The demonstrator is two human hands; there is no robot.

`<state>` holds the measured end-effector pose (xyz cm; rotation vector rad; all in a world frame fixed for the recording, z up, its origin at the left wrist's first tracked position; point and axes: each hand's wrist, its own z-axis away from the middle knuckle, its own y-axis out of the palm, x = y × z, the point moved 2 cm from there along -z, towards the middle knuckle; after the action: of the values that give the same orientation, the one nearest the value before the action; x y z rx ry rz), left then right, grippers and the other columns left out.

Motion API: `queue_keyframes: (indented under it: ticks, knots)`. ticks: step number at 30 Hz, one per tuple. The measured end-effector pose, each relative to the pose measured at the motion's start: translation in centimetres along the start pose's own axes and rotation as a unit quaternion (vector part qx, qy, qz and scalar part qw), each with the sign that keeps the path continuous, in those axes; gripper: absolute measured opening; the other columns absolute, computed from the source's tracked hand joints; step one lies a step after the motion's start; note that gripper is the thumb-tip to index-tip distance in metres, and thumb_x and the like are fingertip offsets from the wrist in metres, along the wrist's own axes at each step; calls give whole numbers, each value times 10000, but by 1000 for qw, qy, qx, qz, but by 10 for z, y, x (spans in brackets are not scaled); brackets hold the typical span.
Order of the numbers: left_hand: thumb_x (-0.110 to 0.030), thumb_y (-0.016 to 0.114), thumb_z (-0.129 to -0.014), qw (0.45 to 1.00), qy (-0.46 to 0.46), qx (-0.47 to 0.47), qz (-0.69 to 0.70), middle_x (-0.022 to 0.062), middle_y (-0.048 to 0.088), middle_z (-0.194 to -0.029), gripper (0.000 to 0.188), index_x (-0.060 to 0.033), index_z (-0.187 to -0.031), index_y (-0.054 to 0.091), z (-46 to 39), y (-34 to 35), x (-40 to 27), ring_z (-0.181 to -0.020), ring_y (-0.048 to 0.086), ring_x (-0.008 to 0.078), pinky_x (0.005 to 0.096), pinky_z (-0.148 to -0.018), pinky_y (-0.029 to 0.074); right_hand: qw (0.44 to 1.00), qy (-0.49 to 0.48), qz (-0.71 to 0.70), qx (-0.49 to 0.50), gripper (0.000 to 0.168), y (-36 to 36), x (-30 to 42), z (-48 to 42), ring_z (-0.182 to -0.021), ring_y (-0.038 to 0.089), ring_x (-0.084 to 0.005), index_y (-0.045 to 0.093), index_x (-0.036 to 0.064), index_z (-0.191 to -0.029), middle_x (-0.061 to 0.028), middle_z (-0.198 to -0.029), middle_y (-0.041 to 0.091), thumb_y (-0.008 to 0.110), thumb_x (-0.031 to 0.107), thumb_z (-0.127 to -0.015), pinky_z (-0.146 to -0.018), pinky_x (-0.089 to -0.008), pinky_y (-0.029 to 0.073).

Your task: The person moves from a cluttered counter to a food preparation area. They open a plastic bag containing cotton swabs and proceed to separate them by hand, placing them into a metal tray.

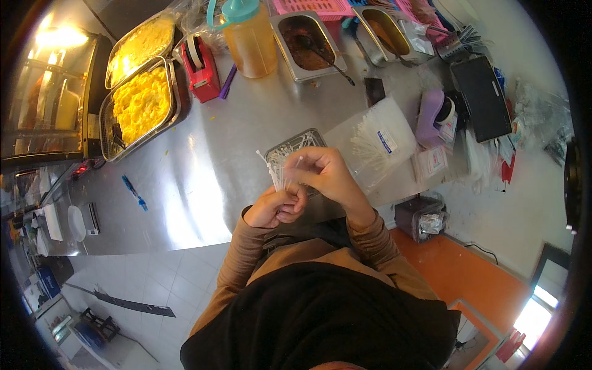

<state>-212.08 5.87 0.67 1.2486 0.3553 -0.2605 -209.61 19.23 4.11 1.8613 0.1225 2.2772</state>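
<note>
My left hand (pixel 280 206) grips a bundle of thin white plastic sticks (pixel 278 179) with small knobbed ends, which point up and away from me. Curled over the bundle, my right hand (pixel 319 173) pinches at one stick, whose knob shows above the thumb; the fingertips are blurred. Beneath both hands, partly hidden, a metal tray (pixel 319 134) holds many loose sticks of the same kind. Right of it lies a clear plastic bag (pixel 365 171) with more white sticks (pixel 367 134) fanned inside and a printed label.
On the steel counter (pixel 194 152) stand pans of yellow food (pixel 141 99), a red tape dispenser (pixel 201 69), a teal-lidded jug (pixel 249 41) and a sauce pan with ladle (pixel 307 46). A blue pen (pixel 134 192) lies left. A purple tape dispenser (pixel 430 118) and dark phone-like device (pixel 481 99) are right.
</note>
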Motion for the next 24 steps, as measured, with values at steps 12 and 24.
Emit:
queue_keyframes:
  ticks: [12, 24]
  knots:
    - [-106, 384, -756, 999, 0, 33, -18, -55, 290, -531, 136, -30, -647, 408, 2, -2, 2, -421, 224, 7, 147, -356, 155, 984, -102, -23, -146, 79, -52, -10, -8, -629, 523, -100, 549, -3, -808, -47, -725, 560, 566, 66, -774, -601, -213, 438]
    - [-106, 378, -767, 1000, -15, -8, -5, -62, 274, -523, 142, -32, -651, 411, -1, -3, 3, -413, 222, 9, 148, -355, 155, 994, -87, 65, 34, 260, -4, 2, -1, -769, 550, -127, 556, -8, -980, -58, -838, 576, 598, 86, -741, -695, -232, 441]
